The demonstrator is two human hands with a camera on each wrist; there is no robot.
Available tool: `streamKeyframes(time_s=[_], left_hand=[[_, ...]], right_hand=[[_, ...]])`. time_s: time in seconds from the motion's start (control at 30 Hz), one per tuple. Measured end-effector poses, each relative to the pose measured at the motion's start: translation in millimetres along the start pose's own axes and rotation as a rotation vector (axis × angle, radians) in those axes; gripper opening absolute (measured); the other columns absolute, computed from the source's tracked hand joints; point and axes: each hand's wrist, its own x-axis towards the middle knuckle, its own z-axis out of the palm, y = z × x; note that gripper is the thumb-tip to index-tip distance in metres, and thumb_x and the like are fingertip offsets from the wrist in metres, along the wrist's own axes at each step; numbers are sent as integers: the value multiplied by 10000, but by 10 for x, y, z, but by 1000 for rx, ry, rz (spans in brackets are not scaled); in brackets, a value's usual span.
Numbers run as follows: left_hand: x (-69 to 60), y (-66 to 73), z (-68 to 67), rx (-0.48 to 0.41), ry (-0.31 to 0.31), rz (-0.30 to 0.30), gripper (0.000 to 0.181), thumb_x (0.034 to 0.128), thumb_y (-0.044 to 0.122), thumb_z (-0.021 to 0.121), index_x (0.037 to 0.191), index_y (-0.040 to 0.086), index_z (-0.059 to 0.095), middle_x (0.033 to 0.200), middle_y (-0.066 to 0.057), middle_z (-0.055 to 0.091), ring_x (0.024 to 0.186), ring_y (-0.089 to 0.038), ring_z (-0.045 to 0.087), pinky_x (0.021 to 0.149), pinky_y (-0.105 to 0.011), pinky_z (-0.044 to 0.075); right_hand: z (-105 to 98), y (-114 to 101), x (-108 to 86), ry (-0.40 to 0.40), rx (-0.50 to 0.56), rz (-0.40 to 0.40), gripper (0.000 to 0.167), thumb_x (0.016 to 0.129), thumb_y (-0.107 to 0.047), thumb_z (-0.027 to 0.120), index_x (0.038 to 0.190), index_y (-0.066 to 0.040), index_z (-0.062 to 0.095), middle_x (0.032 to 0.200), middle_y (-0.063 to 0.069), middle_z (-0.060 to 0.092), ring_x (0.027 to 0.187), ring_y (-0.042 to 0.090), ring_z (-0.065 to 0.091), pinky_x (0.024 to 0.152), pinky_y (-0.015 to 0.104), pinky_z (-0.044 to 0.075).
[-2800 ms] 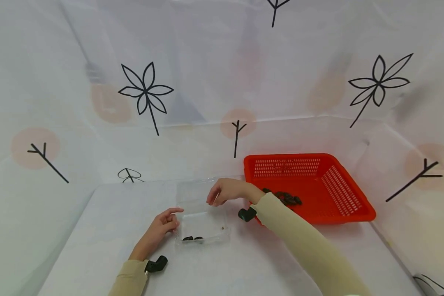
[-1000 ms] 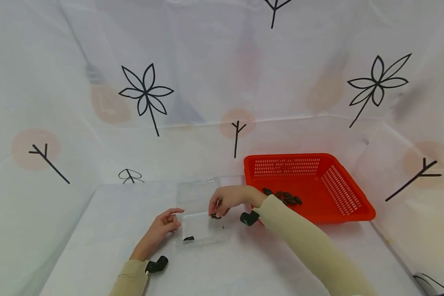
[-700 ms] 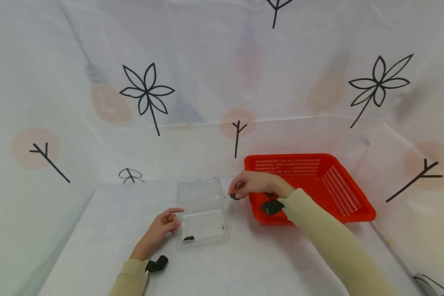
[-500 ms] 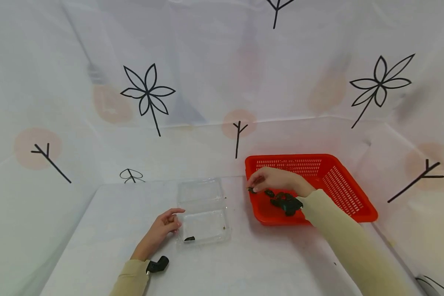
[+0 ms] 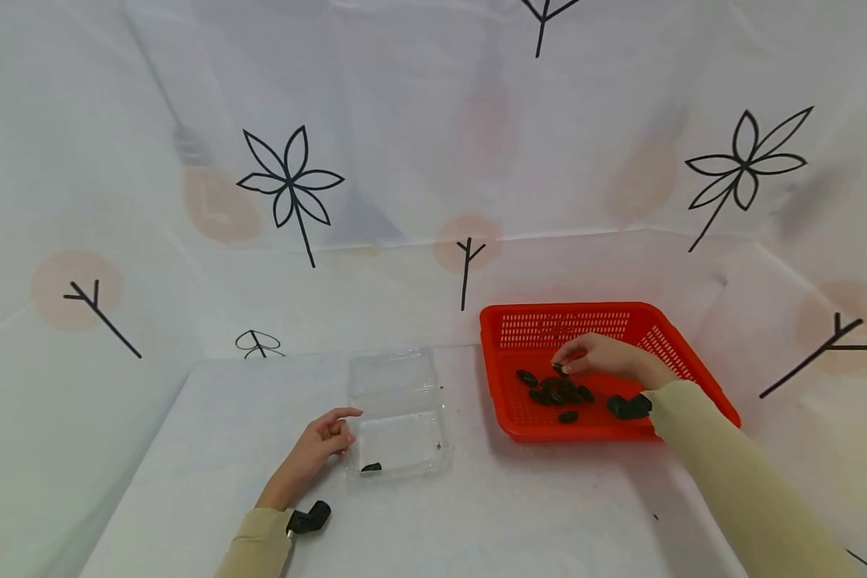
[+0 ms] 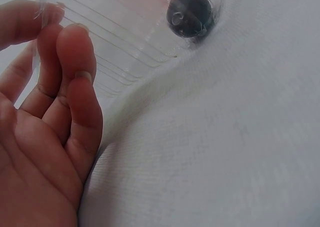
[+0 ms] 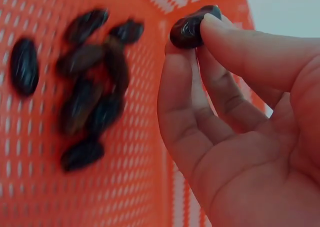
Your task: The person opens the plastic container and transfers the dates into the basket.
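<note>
My right hand (image 5: pixel 607 356) is over the red basket (image 5: pixel 506 413), pinching a dark glossy oval piece (image 7: pixel 189 31) between thumb and fingertips. Its exact kind is unclear; it resembles a date or a mussel. Several similar dark pieces (image 7: pixel 80 107) lie in the basket below and beside the hand. At the left wall of a lidded clear plastic box (image 5: pixel 400 440), my left hand (image 5: pixel 311 449) rests with the index finger extended and the other fingers loosely bent, touching the plastic. One dark piece (image 5: pixel 371 467) lies in the box's near left corner.
The box's clear lid (image 5: pixel 392 376) lies folded back behind it. Small crumbs (image 5: pixel 656 517) dot the white tabletop (image 5: pixel 506 514). A white cloth backdrop (image 5: pixel 405 177) with printed plant drawings rises behind and at both sides.
My right hand lifted a dark piece out of the clear box and carried it right, over the basket. Two pieces lay along the box's near wall earlier; one lies there now. My left hand stayed.
</note>
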Motion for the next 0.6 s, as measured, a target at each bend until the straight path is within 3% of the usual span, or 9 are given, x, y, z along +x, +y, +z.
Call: streamKeyframes(time_s=[0.27,0.4,0.6], left_hand=[[5,3,-5,-5,-3,-8,435,956,65,624,1372,-1,514,811,-7,518,725,-121,518,692,-248,467],[9,10,2,-10,2,-24,434,957,56,616,1377,15,516,819,-22,516,733,-138,515,698,-255,464],[-1,27,6,-6,11,-39,421,960,67,616,1373,59,534,829,-43,511,736,-149,516,702,-259,460]], right_hand=[[-115,332,-64,15,1,45,343,969,-111,616,1244,94,622,1224,195,635,1093,306,621,945,458,493],[-139,481,-87,8,-58,48,318,964,-108,620,1208,93,647,1169,180,666,1039,269,642,910,451,508],[-128,593,-116,14,-50,107,293,964,-63,602,1201,103,648,1156,183,668,1035,282,631,914,469,504]])
